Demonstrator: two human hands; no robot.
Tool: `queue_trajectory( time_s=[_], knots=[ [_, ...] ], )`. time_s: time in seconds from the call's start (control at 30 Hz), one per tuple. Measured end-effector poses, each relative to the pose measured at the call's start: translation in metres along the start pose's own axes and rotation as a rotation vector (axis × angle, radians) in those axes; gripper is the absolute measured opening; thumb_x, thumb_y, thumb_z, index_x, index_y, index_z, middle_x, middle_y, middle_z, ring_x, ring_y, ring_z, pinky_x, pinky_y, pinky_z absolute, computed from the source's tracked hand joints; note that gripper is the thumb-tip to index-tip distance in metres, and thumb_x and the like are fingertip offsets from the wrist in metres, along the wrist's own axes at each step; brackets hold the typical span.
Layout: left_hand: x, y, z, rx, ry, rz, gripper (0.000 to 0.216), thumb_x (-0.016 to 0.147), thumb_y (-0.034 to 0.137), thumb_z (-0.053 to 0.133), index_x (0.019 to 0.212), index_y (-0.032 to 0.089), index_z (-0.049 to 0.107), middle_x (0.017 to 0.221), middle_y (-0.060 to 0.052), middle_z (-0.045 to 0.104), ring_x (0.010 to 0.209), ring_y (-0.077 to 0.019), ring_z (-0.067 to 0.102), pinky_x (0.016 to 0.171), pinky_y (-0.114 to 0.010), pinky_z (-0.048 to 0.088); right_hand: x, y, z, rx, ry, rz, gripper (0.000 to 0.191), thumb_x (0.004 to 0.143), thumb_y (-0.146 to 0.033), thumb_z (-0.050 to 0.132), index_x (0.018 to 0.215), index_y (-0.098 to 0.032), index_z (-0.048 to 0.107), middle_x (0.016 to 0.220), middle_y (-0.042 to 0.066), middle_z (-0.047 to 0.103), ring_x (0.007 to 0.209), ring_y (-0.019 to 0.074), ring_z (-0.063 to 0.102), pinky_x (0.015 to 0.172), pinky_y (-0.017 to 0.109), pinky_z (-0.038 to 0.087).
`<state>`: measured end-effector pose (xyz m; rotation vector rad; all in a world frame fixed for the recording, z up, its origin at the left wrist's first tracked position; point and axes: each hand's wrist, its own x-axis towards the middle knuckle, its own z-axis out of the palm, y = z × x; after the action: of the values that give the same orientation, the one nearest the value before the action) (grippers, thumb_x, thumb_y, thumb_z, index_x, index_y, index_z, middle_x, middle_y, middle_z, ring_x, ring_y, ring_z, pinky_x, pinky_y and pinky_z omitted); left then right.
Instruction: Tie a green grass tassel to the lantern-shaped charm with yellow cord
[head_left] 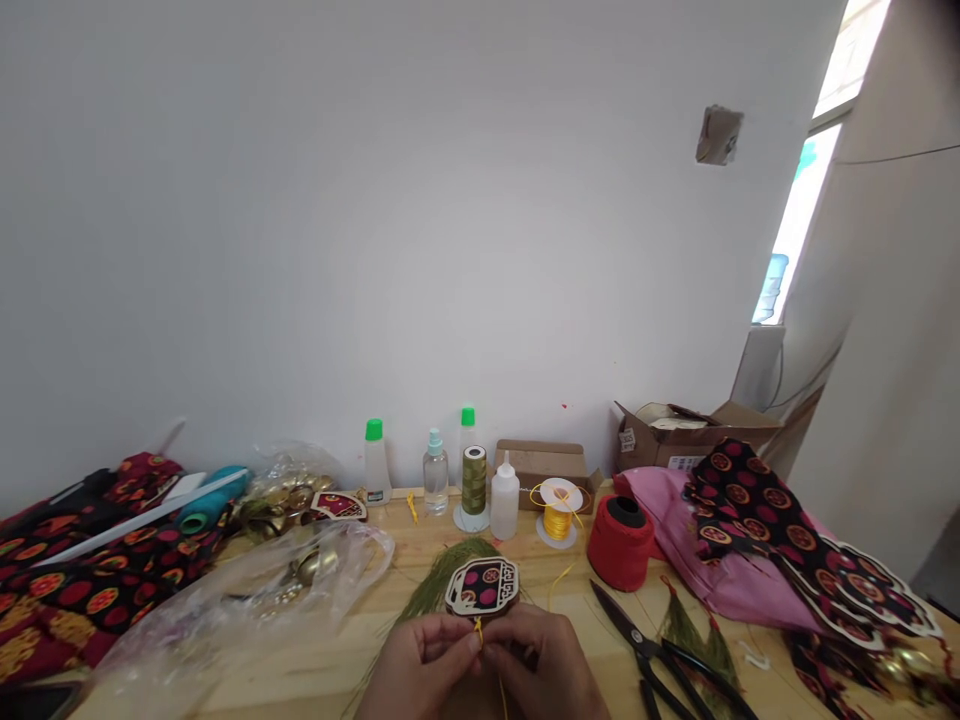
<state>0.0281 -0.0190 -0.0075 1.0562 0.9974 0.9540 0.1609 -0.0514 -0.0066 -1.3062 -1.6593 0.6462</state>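
My left hand (420,660) and my right hand (540,665) meet at the bottom centre, fingers pinched together on a thin yellow cord (478,630). The cord joins a small patterned ornament (482,586), black and pink with a pale rim, which stands just above my fingertips. Green tassel threads (439,585) fan out on the wooden table (345,660) behind the ornament. A strand of the yellow cord hangs down between my hands.
Black scissors (645,650) lie right of my hands. Behind stand a red thread spool (621,540), a yellow cord spool (558,518), an olive spool (473,482), bottles (435,475) and cardboard boxes (544,462). Patterned fabric (82,580) and a plastic bag (255,600) lie left; pink cloth (697,540) right.
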Motion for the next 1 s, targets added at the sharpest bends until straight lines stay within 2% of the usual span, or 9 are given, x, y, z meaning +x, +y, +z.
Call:
queue_trajectory(
  time_s=[0.1,0.2,0.3,0.37,0.53,0.67,0.73,0.9,1.0],
  knots=[
    [0.0,0.0,0.0,0.094,0.001,-0.016,0.025,0.046,0.036,0.072,0.05,0.013,0.063,0.04,0.003,0.056,0.04,-0.0074,0.043,0.044,-0.019,0.031,-0.001,0.004,0.002,0.005,0.015,0.028,0.019,0.063,-0.009,0.052,0.066,-0.019,0.068,0.061,0.001,0.063,0.057,0.0124,0.054,0.051,0.018,0.037],
    [-0.002,0.002,0.001,0.218,-0.018,-0.034,0.029,0.05,0.04,0.067,0.04,0.014,0.059,0.031,0.007,0.044,0.031,-0.0044,0.027,0.037,-0.019,0.018,-0.001,0.007,0.002,-0.016,0.021,0.08,0.017,0.062,-0.011,0.053,0.067,-0.019,0.067,0.06,0.0,0.064,0.055,0.0119,0.054,0.049,0.017,0.036],
    [-0.005,0.005,0.002,0.307,-0.024,-0.075,0.033,0.053,0.043,0.064,0.035,0.016,0.056,0.025,0.01,0.029,0.028,-0.0037,0.015,0.036,-0.02,0.01,-0.001,0.007,0.002,-0.053,0.006,0.102,0.017,0.062,-0.011,0.053,0.068,-0.019,0.067,0.059,-0.001,0.064,0.054,0.0117,0.054,0.048,0.017,0.036],
    [-0.007,0.007,0.003,0.325,-0.024,-0.089,0.032,0.053,0.042,0.063,0.036,0.016,0.055,0.025,0.011,0.026,0.027,-0.0038,0.014,0.036,-0.021,0.008,0.0,0.005,0.001,-0.067,0.003,0.108,0.015,0.062,-0.012,0.054,0.068,-0.019,0.066,0.06,0.0,0.064,0.053,0.0119,0.054,0.048,0.017,0.037],
    [-0.007,0.009,0.001,0.259,-0.024,-0.069,0.027,0.053,0.037,0.063,0.037,0.016,0.054,0.03,0.009,0.038,0.03,-0.0039,0.017,0.037,-0.02,0.012,0.001,-0.003,0.001,-0.033,0.028,0.129,0.012,0.061,-0.013,0.056,0.067,-0.017,0.065,0.06,0.001,0.065,0.053,0.0124,0.055,0.048,0.018,0.038],
    [-0.005,0.009,0.001,0.212,-0.02,-0.066,0.023,0.05,0.033,0.065,0.039,0.015,0.056,0.035,0.005,0.048,0.034,-0.0058,0.029,0.04,-0.02,0.021,0.0,-0.004,0.002,0.095,-0.001,0.163,0.013,0.061,-0.013,0.055,0.067,-0.016,0.066,0.06,0.003,0.066,0.054,0.0136,0.057,0.047,0.018,0.039],
    [-0.005,0.009,0.003,0.204,-0.012,-0.056,0.022,0.049,0.033,0.066,0.04,0.015,0.056,0.034,0.005,0.048,0.036,-0.0068,0.034,0.042,-0.02,0.022,0.0,-0.002,0.002,0.132,-0.013,0.177,0.014,0.062,-0.013,0.054,0.068,-0.016,0.066,0.06,0.003,0.067,0.054,0.0142,0.058,0.046,0.018,0.039],
    [-0.009,0.009,0.006,0.221,0.003,-0.07,0.025,0.05,0.033,0.065,0.039,0.015,0.052,0.033,0.006,0.045,0.034,-0.0056,0.031,0.04,-0.019,0.018,0.0,0.002,0.004,0.277,0.018,0.22,0.016,0.064,-0.02,0.053,0.072,-0.012,0.066,0.067,0.007,0.067,0.061,0.0164,0.059,0.053,0.021,0.043],
    [-0.009,0.008,0.007,0.26,0.005,-0.048,0.023,0.052,0.03,0.064,0.04,0.016,0.051,0.033,0.006,0.045,0.035,-0.0058,0.033,0.041,-0.019,0.02,0.002,0.0,0.004,0.347,0.036,0.266,0.013,0.059,-0.017,0.056,0.068,-0.011,0.064,0.06,0.005,0.065,0.053,0.0134,0.056,0.049,0.02,0.04]
  ],
)
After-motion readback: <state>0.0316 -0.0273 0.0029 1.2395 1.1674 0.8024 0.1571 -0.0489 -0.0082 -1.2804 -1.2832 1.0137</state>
